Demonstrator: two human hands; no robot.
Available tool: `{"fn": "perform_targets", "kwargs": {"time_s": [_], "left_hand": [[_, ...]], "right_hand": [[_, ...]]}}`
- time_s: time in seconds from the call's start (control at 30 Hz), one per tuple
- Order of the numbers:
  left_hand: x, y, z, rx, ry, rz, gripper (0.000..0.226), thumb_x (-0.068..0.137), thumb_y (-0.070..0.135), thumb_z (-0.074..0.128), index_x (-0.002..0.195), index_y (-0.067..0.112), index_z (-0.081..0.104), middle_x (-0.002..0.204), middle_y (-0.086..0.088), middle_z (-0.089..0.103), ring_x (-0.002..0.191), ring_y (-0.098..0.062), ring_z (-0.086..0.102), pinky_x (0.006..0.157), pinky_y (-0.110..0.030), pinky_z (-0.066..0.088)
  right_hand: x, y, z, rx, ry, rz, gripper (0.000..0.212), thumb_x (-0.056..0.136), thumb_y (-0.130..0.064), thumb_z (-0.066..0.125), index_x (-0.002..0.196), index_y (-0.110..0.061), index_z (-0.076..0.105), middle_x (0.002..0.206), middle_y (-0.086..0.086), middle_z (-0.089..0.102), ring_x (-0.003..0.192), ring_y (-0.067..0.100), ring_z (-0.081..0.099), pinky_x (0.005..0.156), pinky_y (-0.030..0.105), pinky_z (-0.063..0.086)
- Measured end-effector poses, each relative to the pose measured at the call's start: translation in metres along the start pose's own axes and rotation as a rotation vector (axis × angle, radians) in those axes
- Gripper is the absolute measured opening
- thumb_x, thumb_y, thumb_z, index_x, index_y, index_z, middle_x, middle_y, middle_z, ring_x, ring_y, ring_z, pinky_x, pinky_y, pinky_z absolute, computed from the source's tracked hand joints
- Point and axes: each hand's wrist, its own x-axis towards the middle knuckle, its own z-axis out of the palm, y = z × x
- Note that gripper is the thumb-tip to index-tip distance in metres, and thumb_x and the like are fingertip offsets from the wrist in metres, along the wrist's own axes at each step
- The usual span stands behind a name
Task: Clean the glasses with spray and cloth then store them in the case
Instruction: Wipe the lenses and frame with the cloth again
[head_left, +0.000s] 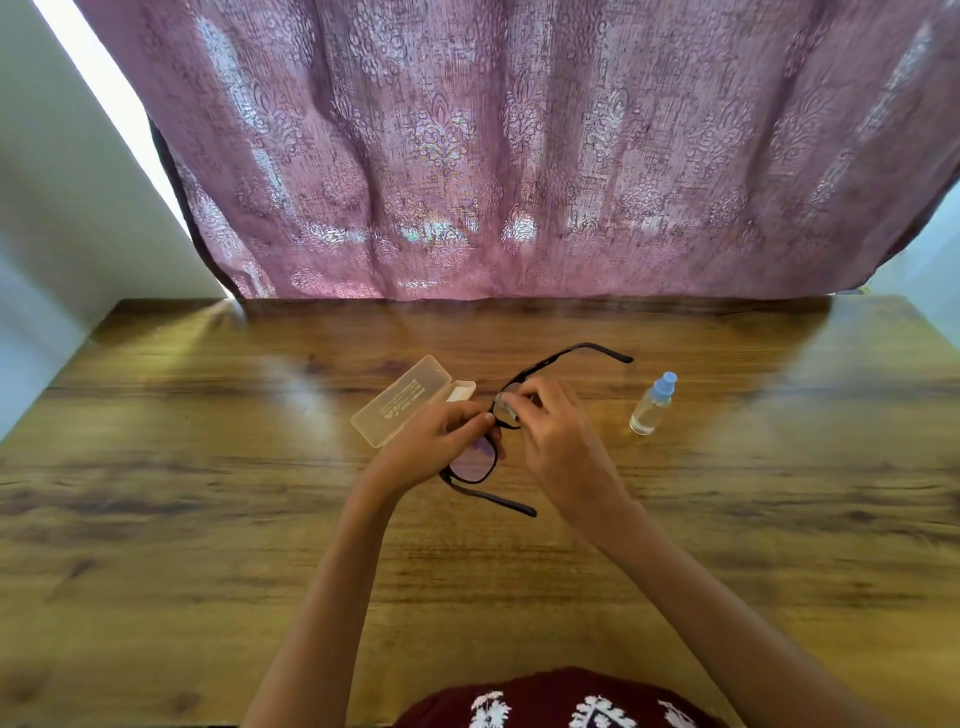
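- Black plastic glasses (480, 457) are sitting at the centre of the frame, lifted off the wooden table (208, 519), with both temples unfolded so neither arm is getting in the way of the lenses.
- Your left hand (431, 447) is pinching the frame near the bridge, thumb and fingertips closed on the rim; that is bracing the glasses so the rubbing is not twisting them.
- Your right hand (550, 441) is curling over the upper lens, its fingers closed on a small pale cloth (505, 405) pressed against the glass. I judge you are wiping that lens; the lower lens is showing bare and dark below your left thumb.
- The spray bottle (652, 405) is standing upright to the right of centre, cap on, apart from your hands. It looks parked within reach of the right hand, should more spray be wanted.
- The translucent case (400, 400) is lying just left of centre, beside your left hand, lid swung open and waiting for the glasses. Whether anything is lying inside I cannot tell.
- To my eye you are midway: the lower lens is probably needing the cloth next, then the temples need folding before the glasses will fit the case.
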Motion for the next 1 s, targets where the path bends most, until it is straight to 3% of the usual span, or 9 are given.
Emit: {"fn": "perform_targets", "kwargs": {"time_s": [0.2,0.37,0.47,0.63,0.7,0.8,0.9,1.0], "left_hand": [[-0.003,-0.001,-0.003,0.000,0.029,-0.008,0.033,0.100,0.032,0.046,0.085,0.019,0.072,0.085,0.003,0.072,0.085,-0.018,0.064,0.084,-0.048,0.047],[-0.003,0.002,0.001,0.029,0.030,-0.009,0.033,0.099,0.034,0.046,0.083,0.023,0.073,0.082,-0.004,0.072,0.080,-0.030,0.062,0.077,-0.048,0.047],[-0.002,0.006,0.001,0.050,0.023,0.005,0.032,0.101,0.025,0.046,0.084,0.020,0.073,0.082,0.000,0.073,0.079,-0.022,0.064,0.076,-0.039,0.048],[-0.004,0.002,-0.003,0.043,0.031,0.017,0.035,0.097,0.042,0.044,0.081,0.027,0.071,0.083,0.001,0.071,0.079,-0.027,0.061,0.078,-0.050,0.046],[-0.004,0.000,-0.003,0.026,0.043,0.015,0.034,0.098,0.039,0.044,0.081,0.026,0.071,0.083,0.001,0.071,0.080,-0.025,0.062,0.079,-0.049,0.046],[-0.003,0.001,0.002,-0.026,0.057,-0.021,0.035,0.099,0.033,0.046,0.082,0.018,0.072,0.080,-0.003,0.072,0.079,-0.023,0.064,0.077,-0.043,0.047],[-0.006,0.006,0.007,-0.184,0.073,-0.087,0.033,0.101,0.022,0.045,0.086,0.006,0.070,0.079,-0.002,0.073,0.075,-0.010,0.065,0.072,-0.021,0.047],[-0.005,0.004,0.010,-0.277,0.107,-0.142,0.031,0.100,0.024,0.047,0.090,0.009,0.072,0.076,-0.003,0.071,0.072,-0.014,0.062,0.069,-0.025,0.043]], "right_hand": [[0.000,0.006,0.000,-0.038,0.009,0.072,0.027,0.081,0.009,0.065,0.108,0.004,0.067,0.099,0.012,0.059,0.089,0.023,0.058,0.074,0.024,0.051],[-0.009,-0.005,0.001,0.002,-0.027,-0.001,0.028,0.081,0.010,0.065,0.109,0.004,0.066,0.099,0.011,0.058,0.092,0.022,0.057,0.080,0.025,0.052],[-0.002,-0.003,0.002,0.010,0.006,-0.005,0.027,0.083,0.005,0.066,0.110,0.004,0.067,0.100,0.011,0.059,0.093,0.021,0.058,0.079,0.025,0.052],[0.003,0.007,0.000,-0.029,0.057,0.048,0.028,0.084,0.007,0.064,0.111,0.006,0.066,0.099,0.012,0.059,0.090,0.023,0.059,0.078,0.023,0.050],[-0.001,0.008,0.000,-0.016,0.046,0.051,0.026,0.082,0.008,0.065,0.107,0.005,0.068,0.097,0.011,0.058,0.088,0.021,0.058,0.076,0.022,0.049],[-0.005,0.004,-0.004,0.140,-0.038,0.042,0.026,0.082,0.008,0.064,0.105,-0.001,0.069,0.096,0.006,0.057,0.086,0.013,0.055,0.076,0.014,0.043],[-0.002,0.000,-0.014,0.379,-0.016,0.140,0.025,0.084,0.004,0.066,0.105,-0.008,0.072,0.095,0.000,0.059,0.080,0.005,0.056,0.072,0.010,0.043],[-0.002,-0.003,-0.024,0.574,-0.081,0.254,0.021,0.085,-0.008,0.069,0.103,-0.021,0.072,0.096,-0.009,0.062,0.085,0.006,0.061,0.072,0.014,0.048]]}}
